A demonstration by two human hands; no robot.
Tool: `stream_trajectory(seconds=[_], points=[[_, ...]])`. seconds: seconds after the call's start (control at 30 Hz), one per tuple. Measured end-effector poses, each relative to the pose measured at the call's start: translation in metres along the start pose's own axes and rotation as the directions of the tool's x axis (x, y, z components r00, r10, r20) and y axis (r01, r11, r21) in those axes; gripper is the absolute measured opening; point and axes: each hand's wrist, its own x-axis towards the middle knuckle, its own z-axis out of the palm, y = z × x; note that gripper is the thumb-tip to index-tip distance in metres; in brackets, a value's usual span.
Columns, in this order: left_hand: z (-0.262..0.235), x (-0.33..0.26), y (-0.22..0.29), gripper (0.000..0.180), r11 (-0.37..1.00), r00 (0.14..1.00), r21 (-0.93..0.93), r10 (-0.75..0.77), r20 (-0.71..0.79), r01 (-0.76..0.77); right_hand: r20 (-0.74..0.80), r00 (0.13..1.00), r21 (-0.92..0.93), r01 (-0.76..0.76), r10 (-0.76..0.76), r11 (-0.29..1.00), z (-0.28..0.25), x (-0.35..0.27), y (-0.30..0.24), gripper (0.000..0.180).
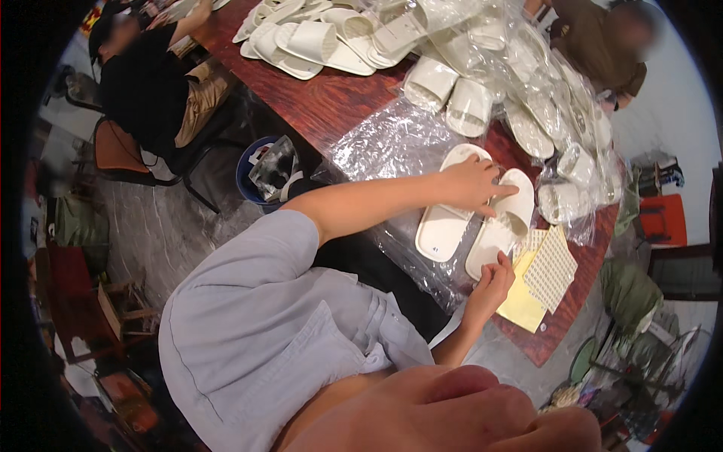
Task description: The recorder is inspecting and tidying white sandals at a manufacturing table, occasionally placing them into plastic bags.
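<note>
Two white slippers lie side by side, soles down, on a clear plastic bag: the left slipper [440,233] and the right slipper [488,248]. A small dark mark shows on the left one's heel. From the left my left hand [473,185] reaches across both, fingers spread over the straps and touching the right slipper. My right hand [492,286] is beside the right slipper's heel, its thumb and fingers drawn together; whatever they may pinch is too small to make out. Close to it lie sheets of small round stickers [550,270] and a yellow backing sheet [521,305].
Bagged white slippers [520,83] pile up across the far right of the red wooden table [301,98]; loose ones [309,45] lie at the far left. A blue bin [252,169] stands left of the table. One person [147,87] sits at left, another [599,45] at far right.
</note>
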Motion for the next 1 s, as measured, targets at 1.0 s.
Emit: stream_trajectory(seconds=[1.0], points=[[0.006,0.003,-0.001,0.073,0.999,0.995,0.024,0.025,-0.093,-0.022,0.046,0.998,0.141,-0.044,0.038,0.989,-0.005,0.0,0.016,0.009]])
